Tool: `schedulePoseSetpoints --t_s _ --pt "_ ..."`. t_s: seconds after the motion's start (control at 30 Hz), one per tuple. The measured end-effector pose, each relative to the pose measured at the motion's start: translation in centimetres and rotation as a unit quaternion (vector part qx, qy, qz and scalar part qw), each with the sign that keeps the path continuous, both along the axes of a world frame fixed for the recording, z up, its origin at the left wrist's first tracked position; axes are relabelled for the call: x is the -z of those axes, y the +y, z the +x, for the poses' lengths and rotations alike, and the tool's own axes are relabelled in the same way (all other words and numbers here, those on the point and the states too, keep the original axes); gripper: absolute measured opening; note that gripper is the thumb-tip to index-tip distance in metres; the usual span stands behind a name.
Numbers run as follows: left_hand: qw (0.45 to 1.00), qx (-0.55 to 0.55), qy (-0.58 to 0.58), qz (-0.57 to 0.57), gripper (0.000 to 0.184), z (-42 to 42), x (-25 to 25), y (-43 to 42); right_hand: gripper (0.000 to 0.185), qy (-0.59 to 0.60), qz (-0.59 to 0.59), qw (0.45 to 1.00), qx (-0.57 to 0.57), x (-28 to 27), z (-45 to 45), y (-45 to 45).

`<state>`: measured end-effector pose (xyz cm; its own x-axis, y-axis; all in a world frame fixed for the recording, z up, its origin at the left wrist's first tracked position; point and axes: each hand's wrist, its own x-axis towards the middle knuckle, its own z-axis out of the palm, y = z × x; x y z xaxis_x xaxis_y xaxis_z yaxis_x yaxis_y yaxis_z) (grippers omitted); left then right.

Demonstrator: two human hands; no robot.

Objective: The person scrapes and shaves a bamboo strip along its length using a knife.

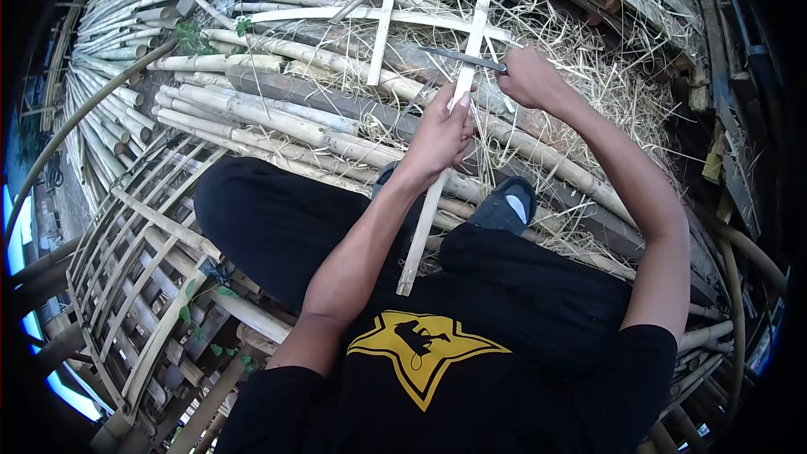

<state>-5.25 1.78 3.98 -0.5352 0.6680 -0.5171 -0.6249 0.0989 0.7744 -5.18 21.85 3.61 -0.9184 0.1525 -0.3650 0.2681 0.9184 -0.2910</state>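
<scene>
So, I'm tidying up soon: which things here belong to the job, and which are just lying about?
Job:
knife, in the right grip
pale strip, in the left grip

Apparently lying about:
bamboo poles
slatted frame
loose shavings

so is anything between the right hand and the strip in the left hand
Only the knife, held in the right hand: it lies across the strip just beyond the left hand. Nothing else visible stands in between.

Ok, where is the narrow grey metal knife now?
In the head view, the narrow grey metal knife is above and right of centre, held in the right hand and crossing the flat pale bamboo strip beyond the left hand.
</scene>
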Motion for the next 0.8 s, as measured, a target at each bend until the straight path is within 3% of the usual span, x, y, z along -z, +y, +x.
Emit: schedulePoseSetpoints --t_s 0.2,0.33,0.53,0.6,0.8 --pt "0.999 -0.036 -0.001 -0.008 0.019 0.1 0.5 0.5 0.026 0.075 0.007 0.997 0.004 1.3 0.7 -0.5" --pt "0.999 -0.038 0.013 -0.008 0.019 0.2 0.6 0.5 0.025 0.055 -0.002 0.998 -0.007 1.3 0.9 -0.9" --pt "0.984 -0.027 0.17 -0.046 0.015 0.6 3.3 0.9 0.023 0.029 0.026 0.999 -0.019 3.3 -0.2 0.2" --pt "0.991 -0.021 0.124 -0.054 0.012 0.8 3.3 1.2 0.023 0.052 0.035 0.998 -0.03 3.9 -0.3 0.8" --pt "0.986 -0.001 0.151 -0.076 0.012 1.1 2.9 1.6 0.021 0.089 0.084 0.991 -0.054 3.8 -2.0 3.6"
